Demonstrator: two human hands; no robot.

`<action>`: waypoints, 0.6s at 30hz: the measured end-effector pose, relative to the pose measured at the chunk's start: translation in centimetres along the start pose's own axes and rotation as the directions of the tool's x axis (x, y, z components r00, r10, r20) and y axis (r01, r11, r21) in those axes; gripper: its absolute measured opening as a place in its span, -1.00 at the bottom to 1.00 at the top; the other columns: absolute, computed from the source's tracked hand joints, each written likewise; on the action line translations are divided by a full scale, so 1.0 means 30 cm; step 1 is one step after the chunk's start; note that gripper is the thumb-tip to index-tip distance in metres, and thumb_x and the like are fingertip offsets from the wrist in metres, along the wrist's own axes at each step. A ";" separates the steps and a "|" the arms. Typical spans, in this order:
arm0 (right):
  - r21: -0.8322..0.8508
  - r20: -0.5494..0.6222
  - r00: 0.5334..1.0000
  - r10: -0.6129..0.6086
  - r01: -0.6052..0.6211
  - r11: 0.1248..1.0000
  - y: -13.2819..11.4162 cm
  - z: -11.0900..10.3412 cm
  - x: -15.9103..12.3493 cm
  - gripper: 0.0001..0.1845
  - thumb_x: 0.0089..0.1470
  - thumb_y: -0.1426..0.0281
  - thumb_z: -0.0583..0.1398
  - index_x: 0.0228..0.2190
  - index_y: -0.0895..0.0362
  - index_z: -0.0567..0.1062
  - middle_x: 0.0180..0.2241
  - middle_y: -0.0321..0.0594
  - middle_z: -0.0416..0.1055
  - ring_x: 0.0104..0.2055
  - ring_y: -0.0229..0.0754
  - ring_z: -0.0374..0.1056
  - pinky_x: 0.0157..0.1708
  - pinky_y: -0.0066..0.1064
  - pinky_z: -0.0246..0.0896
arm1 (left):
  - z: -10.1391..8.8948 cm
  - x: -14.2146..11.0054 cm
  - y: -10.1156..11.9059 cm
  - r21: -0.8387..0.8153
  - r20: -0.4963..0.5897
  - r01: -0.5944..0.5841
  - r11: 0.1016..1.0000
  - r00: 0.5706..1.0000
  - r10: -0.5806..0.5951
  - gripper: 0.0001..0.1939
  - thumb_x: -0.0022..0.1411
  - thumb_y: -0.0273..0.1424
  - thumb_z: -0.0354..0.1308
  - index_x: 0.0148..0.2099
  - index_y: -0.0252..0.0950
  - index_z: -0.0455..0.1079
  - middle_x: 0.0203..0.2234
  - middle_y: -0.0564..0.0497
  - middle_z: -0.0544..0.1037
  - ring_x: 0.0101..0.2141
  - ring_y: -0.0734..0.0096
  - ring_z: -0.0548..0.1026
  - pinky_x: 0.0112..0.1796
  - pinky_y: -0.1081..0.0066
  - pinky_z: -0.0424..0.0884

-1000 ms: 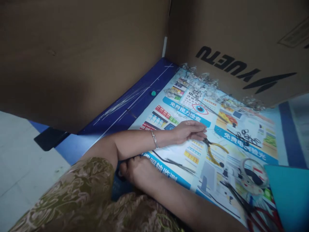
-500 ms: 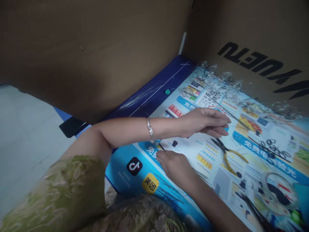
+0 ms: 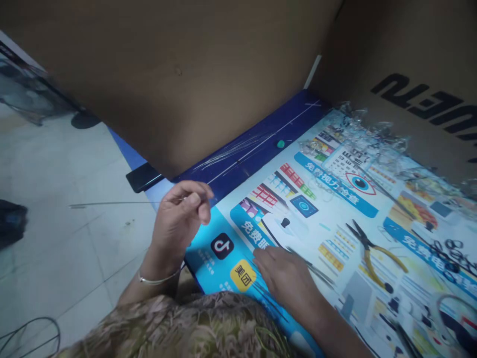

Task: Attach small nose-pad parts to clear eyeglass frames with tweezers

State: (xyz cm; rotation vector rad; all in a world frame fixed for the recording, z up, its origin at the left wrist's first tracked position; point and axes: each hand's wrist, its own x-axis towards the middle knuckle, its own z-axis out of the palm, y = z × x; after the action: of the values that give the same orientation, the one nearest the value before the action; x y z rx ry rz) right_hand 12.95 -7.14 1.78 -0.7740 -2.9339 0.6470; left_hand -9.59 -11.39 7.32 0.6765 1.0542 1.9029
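Note:
My left hand (image 3: 182, 214), a bracelet on its wrist, is raised over the near left edge of the table. Its fingers pinch a thin wire (image 3: 112, 203) that sticks out to the left over the floor. Low over the printed sheet (image 3: 309, 228) lies my right hand (image 3: 285, 271), fingers curled down. What is under those fingertips, if anything, is hidden. Several thin dark wires (image 3: 313, 268) lie just beyond the right hand, and more thin strands (image 3: 268, 298) on its near side. Yellow-handled pliers (image 3: 372, 253) rest on the sheet farther right.
Cardboard walls (image 3: 223, 74) stand along the left and far sides. Small clear plastic bags (image 3: 383, 134) line the far edge. A black phone (image 3: 143, 177) lies at the left edge. Black ring-shaped pieces (image 3: 452, 251), a tape roll (image 3: 443, 298) and dark-tipped scissors-like tool (image 3: 406, 340) are at right.
My left hand has swung from above the middle of the sheet back to the left edge, carrying the thin wire. My right hand stays low on the sheet. The view has turned left.

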 end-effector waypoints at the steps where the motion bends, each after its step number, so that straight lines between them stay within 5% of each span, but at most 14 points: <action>1: 0.082 -0.005 0.999 0.038 -0.037 0.996 0.001 -0.003 -0.009 -0.83 0.13 0.43 -0.03 -0.36 0.09 0.36 -0.44 -0.24 0.36 -0.39 -0.21 0.27 -0.43 -0.42 0.05 | 0.002 -0.002 0.000 -0.016 -0.031 -0.053 0.998 0.998 0.052 -0.93 0.01 -0.45 0.22 -0.37 -0.28 0.40 -0.44 0.07 0.45 -0.66 0.74 0.31 -0.66 0.69 0.28; 4: 0.346 0.040 0.979 0.198 -0.199 0.917 0.008 -0.021 -0.038 -0.85 0.16 0.36 -0.06 -0.30 0.08 0.28 -0.51 -0.33 0.31 -0.49 -0.28 0.24 -0.49 -0.47 0.08 | 0.031 0.012 0.020 -0.045 -0.015 -0.159 0.986 0.987 0.158 -0.95 0.06 -0.42 0.18 -0.36 -0.27 0.41 -0.42 0.08 0.44 -0.66 0.75 0.28 -0.67 0.71 0.26; 7: 0.415 0.067 0.963 0.261 -0.265 0.870 0.005 -0.037 -0.026 -0.85 0.16 0.31 -0.06 -0.32 0.07 0.26 -0.61 -0.41 0.23 -0.58 -0.30 0.19 -0.56 -0.48 0.04 | 0.055 0.024 0.064 -0.062 -0.009 -0.292 0.954 0.956 0.292 -0.96 0.09 -0.47 0.15 -0.34 -0.30 0.41 -0.42 0.06 0.45 -0.66 0.74 0.29 -0.67 0.71 0.27; 10: 0.324 0.032 0.992 0.126 -0.129 0.937 -0.038 -0.033 0.066 -0.85 0.15 0.34 -0.03 -0.36 0.09 0.30 -0.49 -0.34 0.34 -0.45 -0.28 0.28 -0.46 -0.47 0.07 | 0.052 0.020 0.123 -0.105 -0.059 -0.363 0.926 0.932 0.358 -0.96 0.08 -0.52 0.16 -0.35 -0.35 0.41 -0.43 0.06 0.47 -0.63 0.78 0.28 -0.63 0.78 0.26; 13: 0.131 0.049 0.997 -0.052 0.046 0.990 -0.131 0.005 0.208 -0.85 0.12 0.32 0.02 -0.36 0.11 0.32 -0.40 -0.25 0.39 -0.36 -0.22 0.32 -0.44 -0.45 0.09 | 0.043 0.003 0.179 -0.179 -0.178 -0.521 0.834 0.851 0.494 -0.91 0.12 -0.54 0.11 -0.31 -0.31 0.41 -0.40 0.11 0.48 -0.63 0.84 0.27 -0.64 0.85 0.21; 15: 0.039 0.077 0.969 -0.237 0.234 0.971 -0.206 0.049 0.295 -0.79 0.11 0.24 0.04 -0.30 0.12 0.31 -0.39 -0.22 0.40 -0.34 -0.17 0.33 -0.46 -0.45 0.11 | 0.041 -0.012 0.201 -0.161 -0.211 -0.564 0.810 0.821 0.530 -0.90 0.13 -0.53 0.08 -0.33 -0.29 0.42 -0.41 0.12 0.48 -0.65 0.84 0.26 -0.65 0.83 0.20; 18: -0.107 0.115 0.919 -0.377 0.389 0.915 -0.299 0.126 0.376 -0.67 0.07 0.17 0.06 -0.20 0.13 0.26 -0.43 -0.19 0.38 -0.41 -0.12 0.33 -0.55 -0.41 0.14 | 0.042 -0.027 0.203 -0.130 -0.165 -0.534 0.835 0.842 0.513 -0.92 0.08 -0.54 0.13 -0.34 -0.32 0.42 -0.42 0.10 0.47 -0.66 0.81 0.26 -0.67 0.81 0.23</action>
State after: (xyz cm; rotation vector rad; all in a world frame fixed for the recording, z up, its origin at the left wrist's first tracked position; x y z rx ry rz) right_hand -1.61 -10.26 1.20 -0.1577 -3.1011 0.4739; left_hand -10.70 -13.38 13.16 0.8155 0.8114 2.5095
